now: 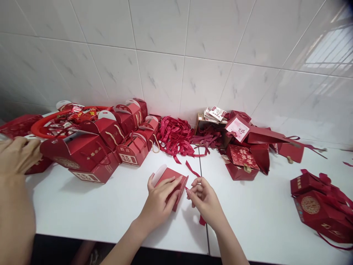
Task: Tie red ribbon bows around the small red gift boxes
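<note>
A small red gift box [178,176] rests on the white table in front of me, its pale rounded flap showing at the upper left. My left hand [162,195] lies over the box, thumb at its left side and fingers across its top, gripping it. Close to the right side of the box, my right hand [202,197] pinches a dark red ribbon [193,169] between thumb and fingers. One end of the ribbon rises above that hand and another piece [202,220] hangs below it. Where the ribbon meets the box is partly hidden.
Stacked red boxes [92,156] and an orange-red basket [41,127] of wrapped sweets stand left. A ribbon heap [175,134], cards [215,113] and more boxes [242,162] lie along the back. Another person's hand [20,156] reaches in at left. Ribboned boxes [322,209] sit right.
</note>
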Tool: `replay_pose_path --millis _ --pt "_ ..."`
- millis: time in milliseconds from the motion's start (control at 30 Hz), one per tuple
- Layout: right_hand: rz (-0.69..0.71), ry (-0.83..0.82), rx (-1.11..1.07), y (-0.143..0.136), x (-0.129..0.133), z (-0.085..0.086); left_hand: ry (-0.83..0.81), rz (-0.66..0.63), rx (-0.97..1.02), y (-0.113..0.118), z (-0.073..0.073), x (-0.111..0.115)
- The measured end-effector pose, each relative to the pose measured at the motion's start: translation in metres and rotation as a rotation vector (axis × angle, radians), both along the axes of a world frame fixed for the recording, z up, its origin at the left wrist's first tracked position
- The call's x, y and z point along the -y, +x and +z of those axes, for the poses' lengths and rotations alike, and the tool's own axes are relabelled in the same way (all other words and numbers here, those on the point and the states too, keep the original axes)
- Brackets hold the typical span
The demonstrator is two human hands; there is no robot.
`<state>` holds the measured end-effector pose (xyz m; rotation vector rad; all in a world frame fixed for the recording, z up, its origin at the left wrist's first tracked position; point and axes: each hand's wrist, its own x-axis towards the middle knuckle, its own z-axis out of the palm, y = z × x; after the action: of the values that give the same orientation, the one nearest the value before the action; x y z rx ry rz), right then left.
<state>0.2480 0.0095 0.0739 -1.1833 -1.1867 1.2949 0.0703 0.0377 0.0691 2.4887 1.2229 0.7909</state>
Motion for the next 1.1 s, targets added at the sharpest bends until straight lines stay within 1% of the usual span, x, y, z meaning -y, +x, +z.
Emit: replay_pose_path --millis 200,533,833,1100 --pt "0.032 0.034 0.039 0.001 -0.002 0.002 -0.005 -0.005 0.007 0.001 0.004 0.001" --pt "0.037 0.067 0.097 0.004 0.003 0.014 0.037 -0.023 0.016 0.001 0.007 0.0" --pt "0.077 0.049 0.179 0.003 0.002 0.012 -0.034 -0.012 0.019 0.002 0.009 0.002" --pt "0.066 0.06 0.187 0.002 0.001 0.012 0.018 -0.025 0.017 0.002 0.01 0.001"
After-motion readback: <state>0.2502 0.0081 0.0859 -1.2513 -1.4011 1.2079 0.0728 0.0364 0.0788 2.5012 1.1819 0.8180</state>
